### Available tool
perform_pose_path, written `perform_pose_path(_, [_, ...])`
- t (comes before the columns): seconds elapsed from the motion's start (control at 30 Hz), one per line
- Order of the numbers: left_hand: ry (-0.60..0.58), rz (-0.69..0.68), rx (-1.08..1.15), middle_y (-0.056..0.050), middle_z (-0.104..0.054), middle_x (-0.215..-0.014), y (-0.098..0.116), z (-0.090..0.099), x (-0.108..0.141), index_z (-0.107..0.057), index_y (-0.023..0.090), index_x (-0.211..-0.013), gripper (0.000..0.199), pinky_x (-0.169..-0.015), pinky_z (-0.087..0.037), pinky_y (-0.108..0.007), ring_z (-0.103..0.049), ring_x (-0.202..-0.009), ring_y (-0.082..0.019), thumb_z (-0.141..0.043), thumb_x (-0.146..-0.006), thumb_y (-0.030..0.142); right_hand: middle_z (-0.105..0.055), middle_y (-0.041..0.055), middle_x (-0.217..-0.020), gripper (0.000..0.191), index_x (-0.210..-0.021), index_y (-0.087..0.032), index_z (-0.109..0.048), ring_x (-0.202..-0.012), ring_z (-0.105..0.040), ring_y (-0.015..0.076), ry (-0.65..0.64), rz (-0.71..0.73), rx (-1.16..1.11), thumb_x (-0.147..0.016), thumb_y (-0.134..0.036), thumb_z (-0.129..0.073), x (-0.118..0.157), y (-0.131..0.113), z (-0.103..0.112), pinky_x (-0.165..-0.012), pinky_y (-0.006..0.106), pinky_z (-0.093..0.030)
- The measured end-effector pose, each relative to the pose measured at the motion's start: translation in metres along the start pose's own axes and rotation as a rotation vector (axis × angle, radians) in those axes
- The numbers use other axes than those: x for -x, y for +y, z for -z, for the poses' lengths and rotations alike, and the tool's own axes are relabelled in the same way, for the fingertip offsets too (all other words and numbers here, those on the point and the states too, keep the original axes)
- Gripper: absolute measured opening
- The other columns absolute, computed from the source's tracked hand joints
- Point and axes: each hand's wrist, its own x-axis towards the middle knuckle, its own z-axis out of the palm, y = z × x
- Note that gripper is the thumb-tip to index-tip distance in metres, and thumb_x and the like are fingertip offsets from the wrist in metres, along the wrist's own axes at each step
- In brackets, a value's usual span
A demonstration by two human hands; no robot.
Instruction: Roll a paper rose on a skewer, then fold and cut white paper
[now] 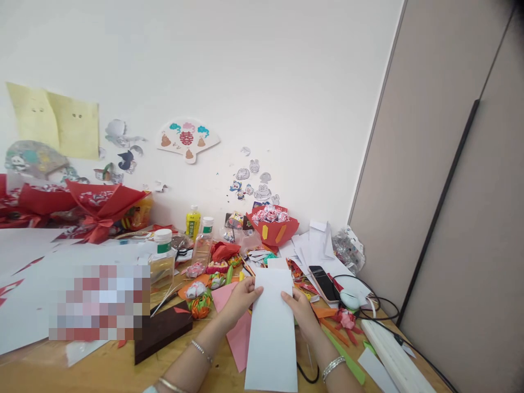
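A long white strip of folded-looking paper [272,333] stretches toward me between my two hands. My left hand [244,295] grips its left edge near the far end, thumb on top and fingers tucked behind. On the opposite edge my right hand [298,304] pinches it the same way, a little lower. Pink paper [236,346] lies under the strip on the left. Left of that rests a dark brown block [164,333]. Green paper strips [344,355] lie by my right wrist.
Folded paper flowers [200,307] and scraps crowd the wooden table. Behind them stand a clear jar [162,267], a yellow bottle [192,222] and a red bouquet [273,226]. A phone [323,283], a cable [380,300] and a white power strip [397,357] lie at the right.
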Motion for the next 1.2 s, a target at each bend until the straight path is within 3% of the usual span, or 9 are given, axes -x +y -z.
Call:
perform_pose_path(0.73, [0.028, 0.032, 0.006, 0.008, -0.045, -0.052, 0.000, -0.001, -0.002, -0.047, 0.019, -0.065, 0.042, -0.042, -0.036, -0.020, -0.045, -0.045, -0.009, -0.067, -0.057, 0.055, -0.069, 0.0073, -0.084, 0.043, -0.089, -0.014, -0.065, -0.075, -0.062, 0.0225, -0.022, 0.030, 0.053, -0.067, -0.051, -0.068, -0.002, 0.006, 0.005, -0.064, 0.031, -0.048])
perform_pose_path(0.9, [0.084, -0.011, 0.001, 0.009, -0.038, -0.052, 0.005, -0.001, -0.002, -0.042, 0.020, -0.060, 0.047, -0.041, -0.034, -0.020, -0.040, -0.044, -0.008, -0.061, -0.058, 0.063, -0.069, 0.0065, -0.084, 0.040, -0.089, -0.015, -0.065, -0.074, -0.062, 0.0211, -0.075, 0.026, 0.031, -0.069, -0.050, -0.068, 0.000, 0.007, 0.005, -0.065, 0.031, -0.047])
perform_pose_path(1.2, [0.127, -0.081, -0.042, 0.008, -0.034, -0.052, 0.007, 0.000, 0.000, -0.039, 0.020, -0.055, 0.045, -0.042, -0.029, -0.021, -0.034, -0.045, -0.008, -0.061, -0.059, 0.060, -0.069, 0.0060, -0.083, 0.036, -0.087, -0.015, -0.066, -0.072, -0.061, 0.0207, -0.065, 0.013, 0.055, -0.070, -0.047, -0.068, -0.002, 0.014, 0.006, -0.063, 0.030, -0.047])
